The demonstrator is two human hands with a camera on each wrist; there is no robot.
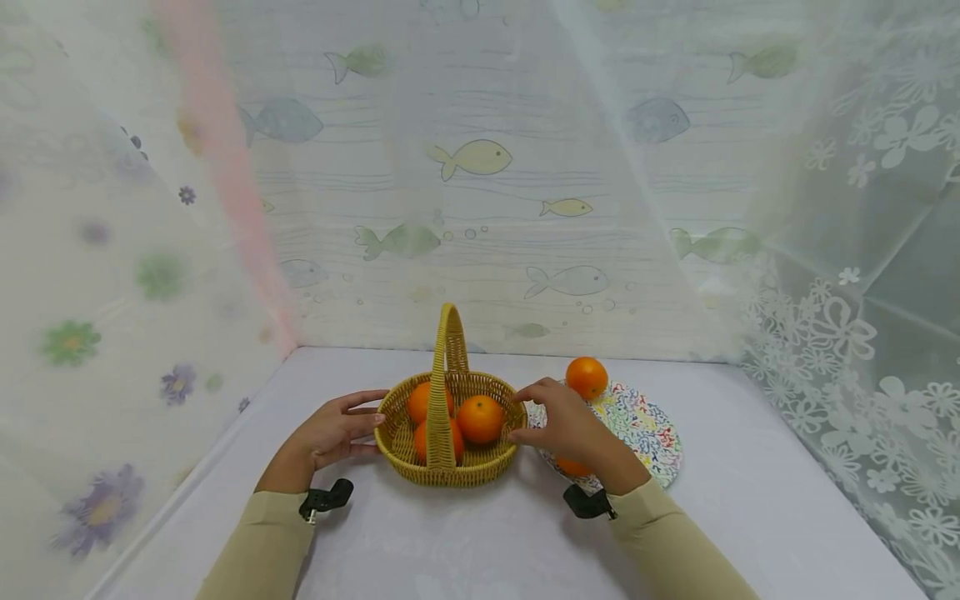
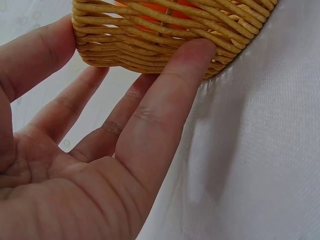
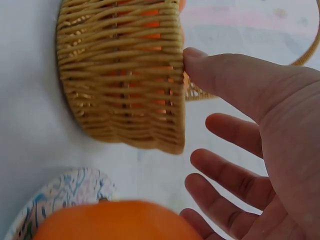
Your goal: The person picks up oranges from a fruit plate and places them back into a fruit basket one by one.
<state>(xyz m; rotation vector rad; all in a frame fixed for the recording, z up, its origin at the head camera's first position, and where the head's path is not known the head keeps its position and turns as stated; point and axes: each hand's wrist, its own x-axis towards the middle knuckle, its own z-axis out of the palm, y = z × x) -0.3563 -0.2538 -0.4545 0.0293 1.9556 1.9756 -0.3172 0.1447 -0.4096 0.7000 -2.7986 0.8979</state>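
Observation:
A yellow woven basket (image 1: pixel 480 475) with a tall arched handle stands on the table between my two hands. Inside it lie three oranges (image 1: pixel 482 419), partly behind the handle. At its left end is my left hand (image 1: pixel 337 432); in the left wrist view the thumb (image 2: pixel 192 60) lies against the wicker wall and the other fingers reach along the end. My right hand (image 1: pixel 566 421) is at the opposite end. Its thumb (image 3: pixel 200 60) touches the rim, while its other fingers extend loosely beside the basket, apart from one another.
Right of the basket lies a round plate (image 1: pixel 652 429) with a colourful speckled pattern. One orange (image 1: pixel 587 377) sits at its back edge and another orange (image 1: pixel 572 467) shows partly below my right wrist. A white cloth covers the table (image 1: pixel 450 542); patterned curtains (image 1: pixel 480 208) hang around it.

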